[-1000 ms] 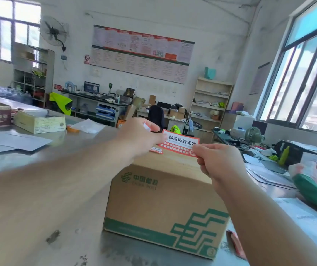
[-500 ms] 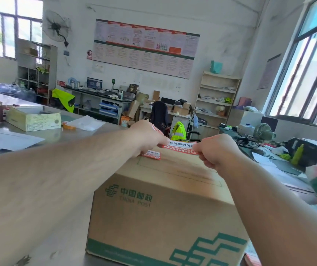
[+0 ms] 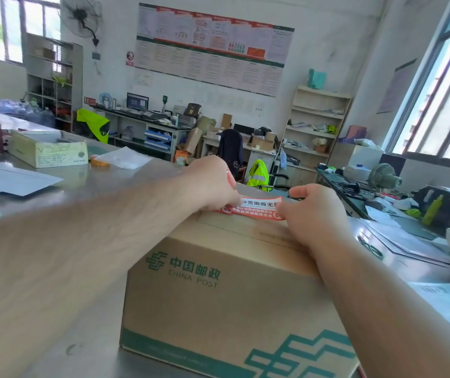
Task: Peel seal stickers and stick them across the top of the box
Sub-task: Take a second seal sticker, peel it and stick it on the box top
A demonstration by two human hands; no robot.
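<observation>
Bright, lit by daylight from the right window point(image 3: 436, 105) and the left window point(image 3: 0, 25), both overexposed. Pale glare on the metal table point(image 3: 87, 181). Soft, faint shadows. Blurs at the near left forearm point(image 3: 55, 268); bends straight lines toward the edges.

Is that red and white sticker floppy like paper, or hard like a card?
Probably floppy: the seal sticker looks paper-thin, and the left hand and right hand each pinch one end, seemingly to hold it stretched. It likely weighs almost nothing, since fingertips alone carry it. It would probably cling fast once it touches the top of the box beneath it.
</observation>
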